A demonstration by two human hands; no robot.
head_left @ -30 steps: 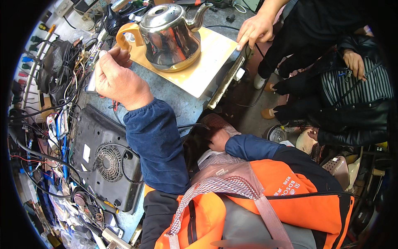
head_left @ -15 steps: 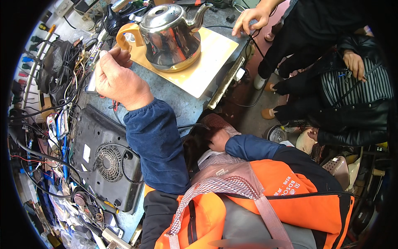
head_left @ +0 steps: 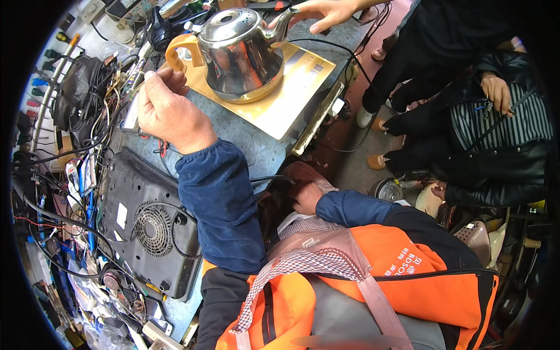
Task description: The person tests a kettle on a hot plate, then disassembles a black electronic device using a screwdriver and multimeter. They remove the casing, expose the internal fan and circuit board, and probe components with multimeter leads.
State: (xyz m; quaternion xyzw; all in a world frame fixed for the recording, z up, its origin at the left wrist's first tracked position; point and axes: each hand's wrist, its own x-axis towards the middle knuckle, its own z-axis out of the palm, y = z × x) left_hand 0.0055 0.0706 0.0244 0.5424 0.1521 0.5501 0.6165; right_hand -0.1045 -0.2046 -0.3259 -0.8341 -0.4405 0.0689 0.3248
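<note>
A shiny steel kettle [head_left: 240,58] with a tan handle [head_left: 185,51] stands on a flat gold induction cooker [head_left: 291,99]. My left hand [head_left: 174,111] is raised just to the near left of the kettle handle, apart from it. Its fingers are curled in toward the thumb; whether something small is pinched there I cannot make out. My right hand [head_left: 306,198] is low by my checked apron, beside a black cable [head_left: 271,177], its fingers mostly hidden. Another person's hand [head_left: 326,14] reaches in at the far side, fingers behind the kettle's spout [head_left: 284,26].
A black cooker [head_left: 151,224] lies underside up on the blue-grey bench [head_left: 245,140], its round fan grille showing. Cables, tools and small parts [head_left: 87,233] crowd the left side. Two people stand beyond the bench's right edge, by a dark cord [head_left: 359,137].
The other person's hand has moved left from beyond the cooker's corner to the kettle's spout. Markings now show on the gold cooker's far side. My hands have hardly moved.
</note>
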